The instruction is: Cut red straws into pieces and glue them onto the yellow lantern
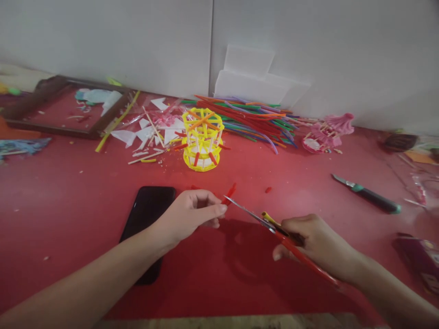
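Between the thumb and fingertips of my left hand (192,211) is a short red pipe cleaner piece (232,192). My right hand (317,242) grips a pair of scissors (291,249) with a red handle, its blade tip touching or very close to the red piece. A yellow tube-like part (270,218) shows beside the scissors at my right fingers; I cannot tell what it belongs to. Just beyond my hands stands a lantern-like frame (202,162) of yellow pipe cleaners and thin sticks, with red pieces poking out. A small red scrap (268,189) lies nearby.
A black phone (147,208) lies under my left forearm. At right are a green-handled knife (375,198) and a dark purple packet (416,260). Along the back lie a pipe cleaner pile (240,121), white scraps (144,135), a wooden frame (51,128) and a pink craft piece (325,132).
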`<state>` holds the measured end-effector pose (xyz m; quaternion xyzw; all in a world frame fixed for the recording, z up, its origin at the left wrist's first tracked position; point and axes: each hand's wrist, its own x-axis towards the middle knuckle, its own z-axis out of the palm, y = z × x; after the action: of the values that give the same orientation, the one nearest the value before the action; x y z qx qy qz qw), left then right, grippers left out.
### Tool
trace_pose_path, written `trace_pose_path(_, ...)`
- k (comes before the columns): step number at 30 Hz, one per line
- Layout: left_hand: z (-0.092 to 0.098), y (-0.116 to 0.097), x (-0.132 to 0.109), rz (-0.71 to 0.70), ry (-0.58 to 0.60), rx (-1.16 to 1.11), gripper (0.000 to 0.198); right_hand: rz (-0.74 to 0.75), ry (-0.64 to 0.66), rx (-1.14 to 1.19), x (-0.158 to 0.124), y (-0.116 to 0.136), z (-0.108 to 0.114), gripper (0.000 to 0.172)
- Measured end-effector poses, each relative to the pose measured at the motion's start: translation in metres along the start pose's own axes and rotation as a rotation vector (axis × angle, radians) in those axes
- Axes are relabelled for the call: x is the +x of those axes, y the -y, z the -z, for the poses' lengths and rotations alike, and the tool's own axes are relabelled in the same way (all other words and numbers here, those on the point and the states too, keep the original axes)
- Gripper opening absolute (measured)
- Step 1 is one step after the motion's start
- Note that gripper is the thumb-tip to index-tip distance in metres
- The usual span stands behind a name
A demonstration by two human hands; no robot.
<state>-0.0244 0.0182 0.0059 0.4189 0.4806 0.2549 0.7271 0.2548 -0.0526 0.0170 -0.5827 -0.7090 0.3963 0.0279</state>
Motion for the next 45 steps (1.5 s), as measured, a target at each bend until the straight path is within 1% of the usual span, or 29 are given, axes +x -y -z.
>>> trace_pose_path(7, -0.001, -0.003, -0.002, 0.055, -0.018, 0.076, 0.016, -0.008, 0.027, 0.059, 0.001, -0.002, -0.003, 0.016)
trace_pose_path(13, 0.0, -0.002, -0.001, 0.018, 0.005, 0.062, 0.016, -0.031, 0.072, 0.063, 0.0, 0.004, -0.001, 0.017)
trace_pose_path(15, 0.0, -0.002, 0.0, 0.008, 0.03, 0.039, 0.016, -0.053, 0.073, 0.067, -0.001, 0.006, -0.003, 0.021)
trace_pose_path(20, -0.001, 0.001, 0.0, -0.01, 0.122, -0.036, 0.017, -0.039, 0.058, 0.028, -0.004, 0.007, -0.006, 0.046)
trace_pose_path(23, -0.001, 0.001, -0.001, 0.002, 0.14, -0.05, 0.019, -0.044, 0.091, 0.046, -0.005, 0.009, -0.007, 0.05)
trace_pose_path(26, -0.001, 0.001, -0.001, 0.0, 0.131, -0.045, 0.019, -0.091, 0.116, 0.068, -0.004, 0.014, -0.008, 0.055)
trace_pose_path(28, 0.0, 0.002, -0.001, 0.004, 0.126, -0.046, 0.018, -0.12, 0.128, 0.085, -0.003, 0.017, -0.009, 0.054)
trace_pose_path(32, 0.0, 0.003, -0.001, 0.028, 0.107, -0.056, 0.016, -0.13, 0.14, 0.123, -0.001, 0.019, -0.013, 0.05)
trace_pose_path(36, 0.001, 0.001, 0.0, 0.05, 0.093, -0.053, 0.017, -0.132, 0.12, 0.16, 0.001, 0.018, -0.015, 0.049)
trace_pose_path(39, 0.002, 0.002, 0.001, 0.044, 0.088, -0.041, 0.017, -0.144, 0.098, 0.134, 0.002, 0.016, -0.012, 0.046)
trace_pose_path(41, 0.003, 0.003, 0.001, 0.004, 0.058, -0.019, 0.018, -0.153, 0.062, 0.079, 0.0, 0.013, -0.01, 0.045)
trace_pose_path(42, 0.004, 0.004, 0.001, -0.041, 0.033, 0.013, 0.019, -0.159, 0.033, 0.041, -0.001, 0.009, -0.008, 0.044)
trace_pose_path(44, 0.006, 0.005, 0.001, -0.177, -0.06, 0.151, 0.02, -0.169, -0.061, -0.053, -0.005, 0.0, -0.005, 0.044)
trace_pose_path(45, 0.007, 0.005, 0.0, -0.257, -0.118, 0.259, 0.02, -0.181, -0.132, -0.107, -0.008, -0.005, -0.003, 0.045)
